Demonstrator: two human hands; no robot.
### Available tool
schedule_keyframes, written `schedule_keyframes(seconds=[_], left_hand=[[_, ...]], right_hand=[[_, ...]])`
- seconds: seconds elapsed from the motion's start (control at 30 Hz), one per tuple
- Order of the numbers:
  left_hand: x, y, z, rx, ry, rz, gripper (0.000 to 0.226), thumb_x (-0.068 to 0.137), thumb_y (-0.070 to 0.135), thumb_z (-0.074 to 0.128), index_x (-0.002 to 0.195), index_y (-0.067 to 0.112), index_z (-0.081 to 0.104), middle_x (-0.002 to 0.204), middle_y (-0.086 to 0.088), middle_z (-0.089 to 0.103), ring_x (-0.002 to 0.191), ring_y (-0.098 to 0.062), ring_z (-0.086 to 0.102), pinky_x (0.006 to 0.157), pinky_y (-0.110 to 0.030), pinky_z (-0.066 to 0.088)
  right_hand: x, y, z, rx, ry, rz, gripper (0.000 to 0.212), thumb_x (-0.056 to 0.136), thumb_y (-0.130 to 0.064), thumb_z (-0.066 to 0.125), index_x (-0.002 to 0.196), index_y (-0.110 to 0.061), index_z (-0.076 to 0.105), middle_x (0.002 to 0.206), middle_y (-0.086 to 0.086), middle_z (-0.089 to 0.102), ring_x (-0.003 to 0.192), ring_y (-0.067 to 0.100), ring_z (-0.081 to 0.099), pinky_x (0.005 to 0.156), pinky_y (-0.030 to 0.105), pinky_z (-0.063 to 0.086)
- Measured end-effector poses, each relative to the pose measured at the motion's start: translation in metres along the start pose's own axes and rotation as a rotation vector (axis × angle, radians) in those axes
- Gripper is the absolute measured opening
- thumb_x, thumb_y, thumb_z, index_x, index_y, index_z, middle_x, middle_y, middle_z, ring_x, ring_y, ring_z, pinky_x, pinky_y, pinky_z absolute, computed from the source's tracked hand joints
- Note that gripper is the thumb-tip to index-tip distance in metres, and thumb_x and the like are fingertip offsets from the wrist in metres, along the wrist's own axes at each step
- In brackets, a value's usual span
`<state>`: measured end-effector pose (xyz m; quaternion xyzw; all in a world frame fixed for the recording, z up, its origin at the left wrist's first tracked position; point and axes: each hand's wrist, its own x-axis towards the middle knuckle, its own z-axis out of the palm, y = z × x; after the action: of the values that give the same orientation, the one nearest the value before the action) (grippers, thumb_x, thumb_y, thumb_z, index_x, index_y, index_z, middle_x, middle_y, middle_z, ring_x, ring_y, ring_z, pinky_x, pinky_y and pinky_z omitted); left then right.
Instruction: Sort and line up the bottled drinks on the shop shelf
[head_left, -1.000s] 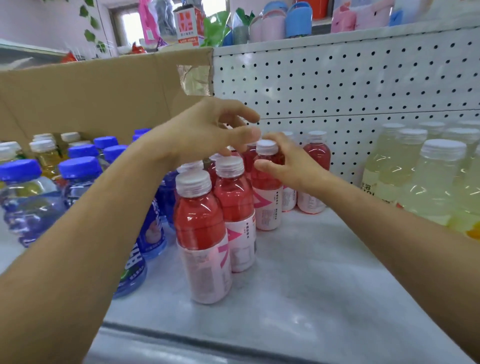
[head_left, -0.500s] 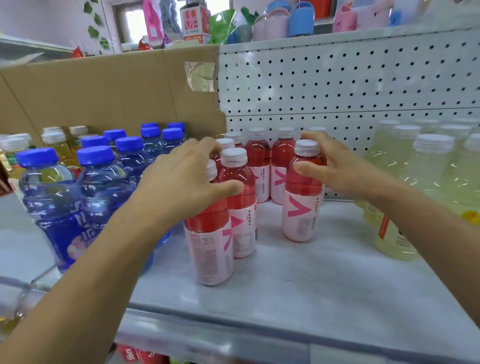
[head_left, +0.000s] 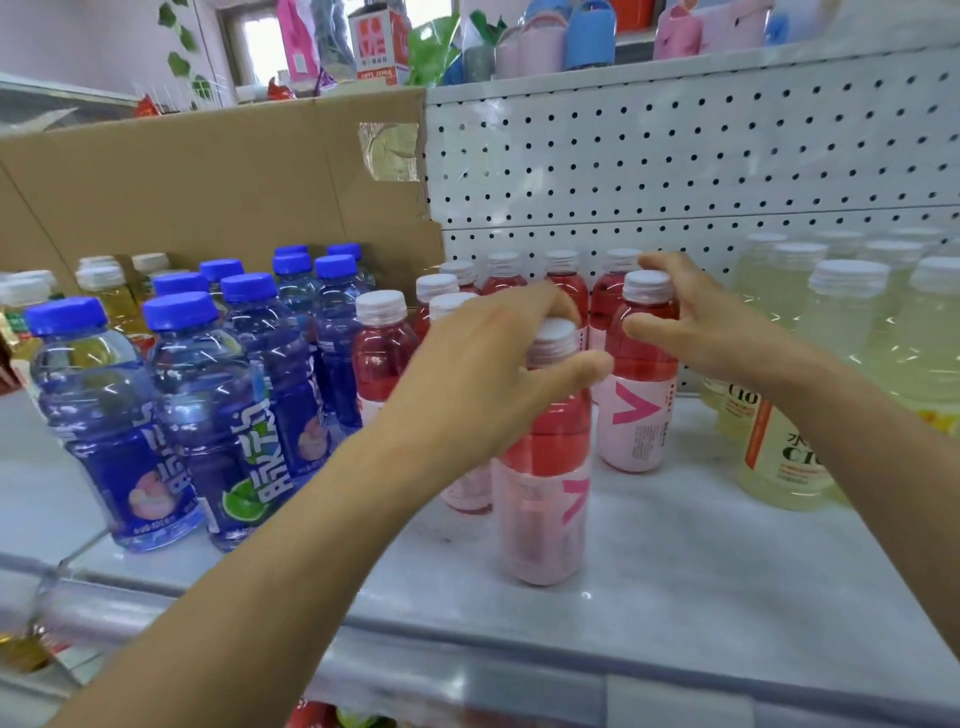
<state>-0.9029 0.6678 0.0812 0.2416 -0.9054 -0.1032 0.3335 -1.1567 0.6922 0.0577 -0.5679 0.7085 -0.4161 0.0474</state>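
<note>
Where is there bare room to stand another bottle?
Bare shelf lies along the front edge and between the front red bottle and the pale yellow bottles. Blue-capped bottles crowd the left; red bottles pack the back.

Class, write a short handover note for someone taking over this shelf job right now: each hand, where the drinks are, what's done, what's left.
Left hand grips the front red bottle at its cap.
Right hand grips a second red bottle by its neck, just behind and right.
Both stand upright on the shelf.
Done: blue bottles grouped left, pale yellow bottles right, other red bottles between them, toward the back.
Left: probably line these two up with the red group.
</note>
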Motion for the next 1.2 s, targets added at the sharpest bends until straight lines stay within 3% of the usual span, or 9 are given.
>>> schedule_keyframes(seconds=[0.1,0.23,0.37,0.47,0.57,0.67,0.83,1.03,1.2], left_hand=[[0.035,0.007,0.02,0.098,-0.089,0.051,0.032,0.093,0.051,0.06,0.112,0.025,0.061,0.102,0.006,0.061,0.091,-0.013,0.058,0.073,-0.029,0.044],[0.076,0.002,0.04,0.222,-0.172,-0.005,0.032,0.099,0.042,0.055,0.117,0.016,0.057,0.108,-0.003,0.05,0.101,-0.029,0.057,0.086,-0.039,0.045],[0.09,-0.008,0.051,0.317,-0.205,-0.108,0.043,0.101,0.046,0.048,0.132,0.015,0.046,0.129,-0.013,0.041,0.117,-0.037,0.05,0.09,-0.045,0.045],[0.094,-0.01,0.05,0.474,-0.198,-0.108,0.06,0.092,0.059,0.058,0.136,0.02,0.044,0.129,-0.013,0.04,0.115,-0.035,0.048,0.08,-0.041,0.04],[0.108,-0.01,0.039,0.364,-0.331,-0.045,0.048,0.086,0.037,0.074,0.126,0.023,0.051,0.119,-0.005,0.047,0.1,-0.025,0.051,0.075,-0.033,0.039],[0.12,-0.013,0.025,0.296,-0.471,-0.011,0.046,0.081,0.02,0.079,0.12,0.026,0.054,0.112,0.004,0.043,0.088,-0.014,0.053,0.073,-0.032,0.048],[0.133,-0.024,0.03,0.325,-0.454,0.009,0.064,0.081,0.015,0.079,0.137,0.024,0.048,0.129,0.002,0.044,0.117,-0.019,0.045,0.101,-0.04,0.041],[0.138,-0.028,0.041,0.333,-0.412,-0.008,0.072,0.086,0.018,0.076,0.148,0.02,0.039,0.141,-0.004,0.041,0.129,-0.026,0.044,0.1,-0.039,0.041],[0.137,-0.027,0.042,0.35,-0.424,-0.014,0.071,0.088,0.012,0.073,0.149,0.019,0.037,0.143,-0.006,0.038,0.129,-0.028,0.045,0.105,-0.044,0.043]], right_hand=[[-0.003,0.001,-0.002,0.003,0.005,0.006,0.064,0.093,-0.033,0.061,0.147,-0.033,0.028,0.119,-0.003,0.054,0.094,0.006,0.057,0.078,0.027,0.047],[-0.009,0.001,0.005,0.056,0.066,0.008,0.062,0.095,-0.032,0.059,0.147,-0.034,0.026,0.105,-0.014,0.054,0.09,0.002,0.058,0.069,0.022,0.045],[-0.019,0.007,0.01,0.139,0.113,0.011,0.065,0.092,-0.033,0.064,0.144,-0.037,0.026,0.112,-0.013,0.058,0.1,0.01,0.062,0.09,0.038,0.051],[-0.025,0.015,0.014,0.183,0.124,0.043,0.07,0.081,-0.03,0.078,0.137,-0.029,0.035,0.119,-0.007,0.06,0.105,0.013,0.064,0.093,0.041,0.053],[-0.024,0.019,0.018,0.16,0.134,0.083,0.061,0.076,-0.031,0.083,0.121,-0.027,0.042,0.115,-0.002,0.059,0.101,0.014,0.063,0.086,0.034,0.053],[-0.017,0.02,0.018,0.168,0.1,0.097,0.058,0.081,-0.027,0.079,0.127,-0.026,0.043,0.117,-0.002,0.061,0.103,0.013,0.062,0.092,0.035,0.051],[-0.007,0.019,0.02,0.218,0.104,0.087,0.06,0.086,-0.019,0.076,0.138,-0.019,0.045,0.125,0.001,0.06,0.108,0.013,0.061,0.09,0.027,0.046],[0.003,0.023,0.024,0.178,0.135,0.079,0.06,0.085,-0.02,0.077,0.137,-0.019,0.047,0.125,0.001,0.06,0.096,0.006,0.06,0.073,0.013,0.041],[0.01,0.027,0.028,0.168,0.138,0.087,0.064,0.084,-0.021,0.077,0.139,-0.019,0.045,0.129,0.004,0.057,0.107,0.014,0.06,0.089,0.024,0.044]])
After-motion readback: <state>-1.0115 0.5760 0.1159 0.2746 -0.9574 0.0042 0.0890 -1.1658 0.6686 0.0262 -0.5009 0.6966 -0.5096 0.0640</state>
